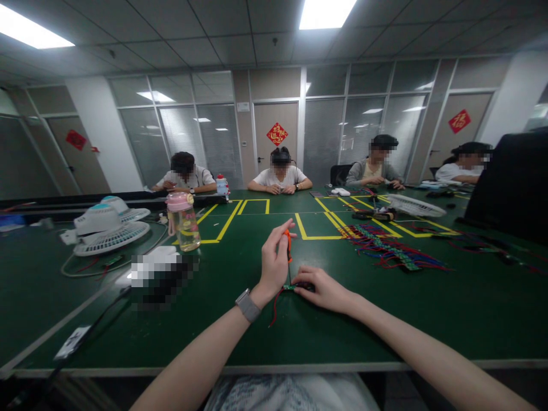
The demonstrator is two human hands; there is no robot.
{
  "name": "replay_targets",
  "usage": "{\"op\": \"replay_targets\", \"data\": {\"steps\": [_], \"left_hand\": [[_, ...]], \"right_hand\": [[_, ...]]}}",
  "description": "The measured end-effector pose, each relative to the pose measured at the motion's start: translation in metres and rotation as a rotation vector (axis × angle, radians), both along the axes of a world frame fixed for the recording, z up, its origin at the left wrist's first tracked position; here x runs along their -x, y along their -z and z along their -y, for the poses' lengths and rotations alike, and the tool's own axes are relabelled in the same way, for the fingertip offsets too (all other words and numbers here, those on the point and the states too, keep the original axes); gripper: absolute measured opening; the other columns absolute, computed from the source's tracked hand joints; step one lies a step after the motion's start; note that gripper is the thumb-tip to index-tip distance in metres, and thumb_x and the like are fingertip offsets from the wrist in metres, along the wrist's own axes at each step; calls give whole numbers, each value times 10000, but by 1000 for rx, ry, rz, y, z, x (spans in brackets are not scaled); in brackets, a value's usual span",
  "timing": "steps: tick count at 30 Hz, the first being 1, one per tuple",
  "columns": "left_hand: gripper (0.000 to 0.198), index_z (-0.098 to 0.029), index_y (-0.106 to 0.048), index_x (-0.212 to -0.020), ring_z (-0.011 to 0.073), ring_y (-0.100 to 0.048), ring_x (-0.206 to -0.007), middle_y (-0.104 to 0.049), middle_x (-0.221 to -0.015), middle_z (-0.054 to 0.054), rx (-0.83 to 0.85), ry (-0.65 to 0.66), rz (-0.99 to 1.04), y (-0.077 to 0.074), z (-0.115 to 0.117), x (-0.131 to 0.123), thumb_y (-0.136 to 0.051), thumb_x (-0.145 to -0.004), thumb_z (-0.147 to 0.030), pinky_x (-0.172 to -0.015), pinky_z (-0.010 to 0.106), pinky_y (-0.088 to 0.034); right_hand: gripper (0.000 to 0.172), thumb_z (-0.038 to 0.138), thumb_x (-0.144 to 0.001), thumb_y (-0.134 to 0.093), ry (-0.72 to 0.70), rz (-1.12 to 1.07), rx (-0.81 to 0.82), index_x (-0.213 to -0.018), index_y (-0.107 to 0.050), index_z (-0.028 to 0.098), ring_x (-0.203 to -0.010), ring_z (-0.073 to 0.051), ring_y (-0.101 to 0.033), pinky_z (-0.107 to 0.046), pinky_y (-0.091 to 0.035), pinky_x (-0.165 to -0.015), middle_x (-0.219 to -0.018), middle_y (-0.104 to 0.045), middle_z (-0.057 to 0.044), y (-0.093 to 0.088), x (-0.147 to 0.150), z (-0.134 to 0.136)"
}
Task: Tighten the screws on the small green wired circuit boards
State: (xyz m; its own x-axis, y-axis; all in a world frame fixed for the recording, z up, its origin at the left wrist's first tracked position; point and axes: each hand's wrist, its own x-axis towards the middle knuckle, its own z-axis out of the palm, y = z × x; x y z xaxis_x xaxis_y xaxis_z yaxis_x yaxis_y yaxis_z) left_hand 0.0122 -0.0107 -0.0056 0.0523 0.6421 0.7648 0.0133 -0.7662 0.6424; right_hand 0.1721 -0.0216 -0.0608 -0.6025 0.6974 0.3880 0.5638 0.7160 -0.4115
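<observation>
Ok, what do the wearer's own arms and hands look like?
The left hand and right hand are ungloved, and no sleeve shows on either forearm. A wristwatch with a wide grey band circles the left wrist; the right shows none.

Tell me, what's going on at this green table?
A person's left hand holds an orange-handled tool with a thin dark shaft, upright over a small green circuit board on the green table. The right hand is at the board's right end, and a thin red wire trails from the board. Farther right lies a row of green boards with red and blue wires. Four other people sit across the table.
</observation>
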Motion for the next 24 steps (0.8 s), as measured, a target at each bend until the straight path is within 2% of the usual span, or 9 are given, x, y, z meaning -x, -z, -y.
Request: {"op": "replay_targets", "data": {"steps": [2, 6, 8, 10, 12, 15, 17, 21, 24], "left_hand": [[339, -234, -548, -1275, 151, -624, -922, -623, -1157, 69, 29, 7, 17, 1, 0, -1, -454, -951, -258, -853, 301, -487], [243, -220, -657, -1093, 146, -571, -865, -585, -953, 37, -66, -171, -52, -1, 2, -1, -620, -854, -248, -808, 274, -469], [206, -226, -685, -1037, 144, -552, -859, -534, -941, 34, -100, -233, -70, -3, 3, 0, -640, -838, -256, -795, 268, -464], [191, -227, -690, -1031, 159, -558, -942, -536, -1007, 50, -102, -218, -50, -4, 3, 1, -575, -884, -268, -841, 279, -459], [254, -217, -673, -1055, 167, -579, -989, -570, -1086, 66, -73, -134, -14, -3, 2, 1, -449, -948, -267, -872, 293, -459], [297, -201, -629, -1117, 153, -626, -873, -625, -1076, 68, 7, -26, 30, -1, 1, 0, -379, -973, -273, -804, 288, -486], [245, -202, -639, -1091, 148, -612, -831, -630, -992, 54, 4, -64, 11, -2, 1, 0, -457, -946, -278, -773, 275, -480], [150, -221, -694, -973, 151, -562, -877, -549, -929, 35, -81, -231, -50, -4, 3, 0, -603, -865, -271, -799, 264, -455], [221, -230, -685, -1041, 154, -574, -933, -559, -1022, 52, -58, -177, -30, -4, 3, 0, -504, -924, -281, -834, 274, -460]], "right_hand": [[183, 204, -877, -574, 1, 7, 2, -1010, -693, 164, -762, -159, -592, -256, -479, -703, -894, -616, -53, -1, 0, 1], [178, 207, -879, -574, 3, 8, 3, -1004, -695, 169, -762, -158, -594, -254, -479, -698, -893, -621, -52, -2, 0, 1], [175, 208, -878, -576, 5, 5, -1, -1000, -696, 171, -763, -158, -594, -253, -478, -697, -892, -620, -51, -1, 0, 1], [175, 206, -878, -576, 7, 3, -3, -1000, -697, 169, -767, -159, -595, -253, -476, -700, -891, -619, -51, -1, 0, 0], [176, 203, -879, -574, 7, 4, -4, -1002, -696, 166, -769, -158, -594, -253, -473, -701, -895, -618, -52, 0, 0, 0], [176, 196, -879, -574, 4, 13, -9, -1004, -693, 167, -772, -160, -592, -253, -467, -695, -898, -617, -52, -1, 0, 1], [173, 191, -876, -575, 2, 17, -7, -1001, -693, 167, -772, -160, -590, -252, -466, -693, -889, -616, -50, -2, 0, 1], [171, 190, -873, -577, 7, 15, 5, -994, -694, 163, -770, -160, -592, -252, -469, -693, -888, -617, -50, -2, 0, 2], [179, 198, -876, -574, 8, 12, 4, -1004, -694, 162, -776, -162, -595, -256, -472, -701, -900, -619, -55, -2, -1, 1]]}}
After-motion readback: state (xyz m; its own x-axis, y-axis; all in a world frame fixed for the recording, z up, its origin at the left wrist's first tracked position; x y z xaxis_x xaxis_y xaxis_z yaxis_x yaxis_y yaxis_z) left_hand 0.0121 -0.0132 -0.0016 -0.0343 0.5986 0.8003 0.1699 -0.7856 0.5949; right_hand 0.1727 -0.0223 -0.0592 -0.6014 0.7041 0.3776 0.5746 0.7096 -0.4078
